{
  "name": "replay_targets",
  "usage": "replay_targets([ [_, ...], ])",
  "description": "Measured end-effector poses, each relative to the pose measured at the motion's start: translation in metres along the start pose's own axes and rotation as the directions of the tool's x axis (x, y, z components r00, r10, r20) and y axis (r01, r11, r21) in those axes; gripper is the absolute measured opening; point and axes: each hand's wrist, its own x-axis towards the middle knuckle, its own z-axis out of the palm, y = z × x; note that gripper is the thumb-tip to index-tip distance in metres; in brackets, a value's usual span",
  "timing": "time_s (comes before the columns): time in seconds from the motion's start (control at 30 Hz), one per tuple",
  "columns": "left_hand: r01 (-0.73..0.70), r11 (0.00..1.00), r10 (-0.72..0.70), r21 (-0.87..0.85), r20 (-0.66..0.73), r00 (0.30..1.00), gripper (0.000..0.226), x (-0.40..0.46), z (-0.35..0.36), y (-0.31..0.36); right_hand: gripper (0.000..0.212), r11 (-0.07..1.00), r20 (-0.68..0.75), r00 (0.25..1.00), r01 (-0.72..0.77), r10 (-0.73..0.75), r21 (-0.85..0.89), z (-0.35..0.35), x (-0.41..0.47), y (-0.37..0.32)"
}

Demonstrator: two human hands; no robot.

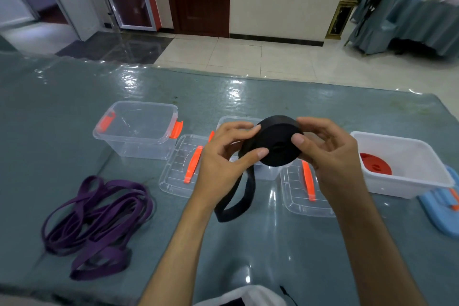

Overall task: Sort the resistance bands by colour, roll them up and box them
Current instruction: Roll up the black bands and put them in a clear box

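Both hands hold a thick roll of black resistance band (275, 141) in the air above the table's middle. My left hand (223, 156) grips its left side with thumb and fingers. My right hand (323, 149) pinches the right side, thumb on the roll's face. A loose black tail hangs down in a loop to the table. A pile of purple bands (96, 221) lies unrolled at the left. A rolled red band (375, 163) sits inside a white box (409, 186) at the right.
An open clear box (139, 129) with orange latches stands at the back left. A second clear box (223, 122) is mostly hidden behind my hands. Two clear lids (178, 171) (305, 196) with orange handles lie flat. A blue lid (439, 211) rests at the right edge.
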Motion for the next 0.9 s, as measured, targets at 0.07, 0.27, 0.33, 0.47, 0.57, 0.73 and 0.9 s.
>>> replay_targets([
  [0.07,-0.002,0.999,0.001,0.034,0.028,1.0,0.038,0.002,-0.003,0.001,0.031,0.991,0.026,0.996,-0.087,0.084,0.099,0.0,-0.001,0.0],
  [0.27,-0.017,0.999,0.018,0.04,-0.023,1.0,0.032,-0.003,0.007,-0.004,0.037,0.998,0.021,0.998,-0.062,0.061,0.026,0.001,0.001,0.0],
  [0.33,-0.003,0.999,0.003,0.035,-0.016,1.0,0.039,-0.004,0.008,-0.007,0.044,0.995,0.014,0.999,-0.041,0.04,0.086,0.003,0.001,0.002],
  [0.47,0.029,0.995,-0.031,0.093,0.022,0.999,0.047,-0.002,0.004,-0.012,0.027,0.988,0.03,0.994,-0.104,0.101,0.114,0.001,-0.001,0.011],
  [0.57,0.054,0.997,-0.049,0.051,-0.095,0.994,0.041,-0.005,0.011,-0.013,0.03,0.997,0.019,0.997,-0.072,0.072,0.019,-0.003,0.002,0.012],
  [0.73,0.06,0.998,-0.06,-0.006,-0.158,0.986,0.039,-0.007,0.014,-0.013,0.033,0.993,0.019,1.0,-0.018,0.021,-0.116,-0.01,0.006,0.014],
  [0.9,0.044,0.999,-0.045,-0.01,-0.105,0.993,0.032,-0.001,0.011,-0.004,0.039,0.994,0.063,0.998,-0.017,0.025,-0.112,-0.011,0.0,0.022],
])
